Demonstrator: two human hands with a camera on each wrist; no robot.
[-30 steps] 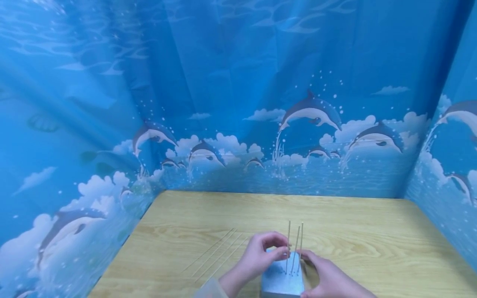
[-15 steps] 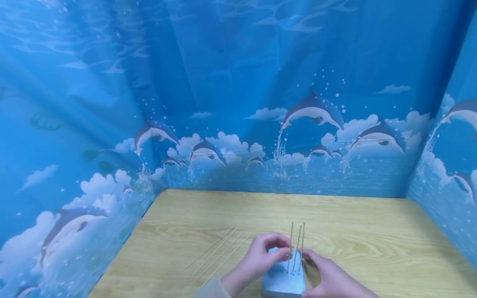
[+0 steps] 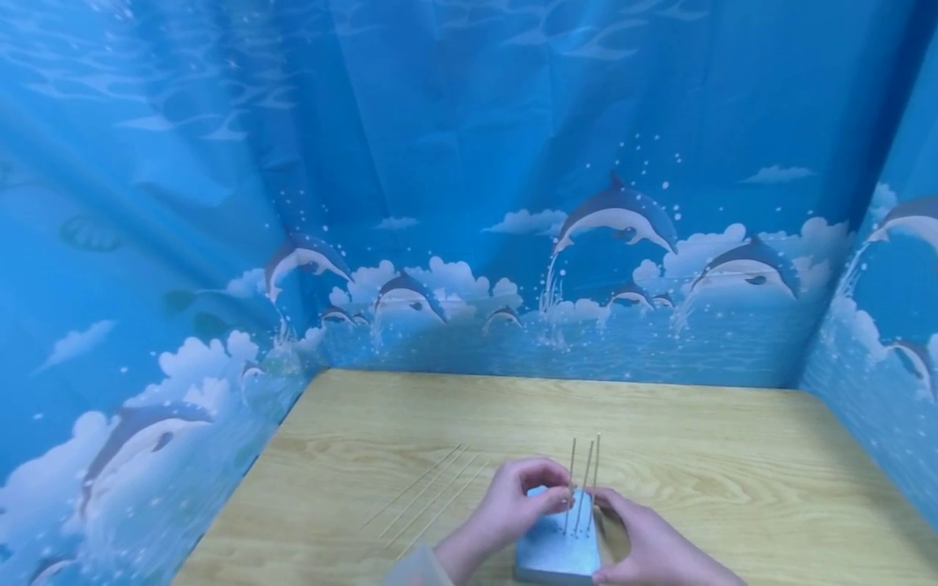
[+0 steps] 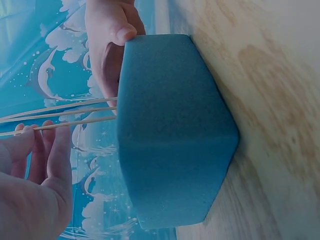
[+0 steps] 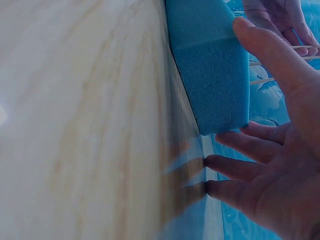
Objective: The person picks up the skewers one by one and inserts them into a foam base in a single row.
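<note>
- The left hand (image 3: 513, 500) reaches in from the bottom edge, wrist bent toward the blue block (image 3: 557, 557), with a pale sleeve (image 3: 416, 568) at its forearm.
- Its thumb and fingers pinch the leftmost upright stick (image 3: 572, 460), partway up; the other two upright sticks (image 3: 597, 460) stand just beside it, close together.
- The right hand (image 3: 645, 541) comes from the lower right and grips the block's right side, thumb at the near corner and forefinger toward the far end.
- The block sits on the wooden table (image 3: 703, 439), the three sticks rising from its top face.
- Only the head view shows the loose sticks (image 3: 443, 513), four lying roughly side by side to the block's left, and the small dark dots on its top near the stick bases.
- The left wrist view reveals a gap between the pinching fingertips and the block, which is hard to judge from above.
- The right wrist view brings out the right hand's lower fingers, spread apart with two tips meeting the tabletop; from the head these are hidden.
- A blue dolphin-print backdrop (image 3: 440, 163) rises behind the table.
</note>
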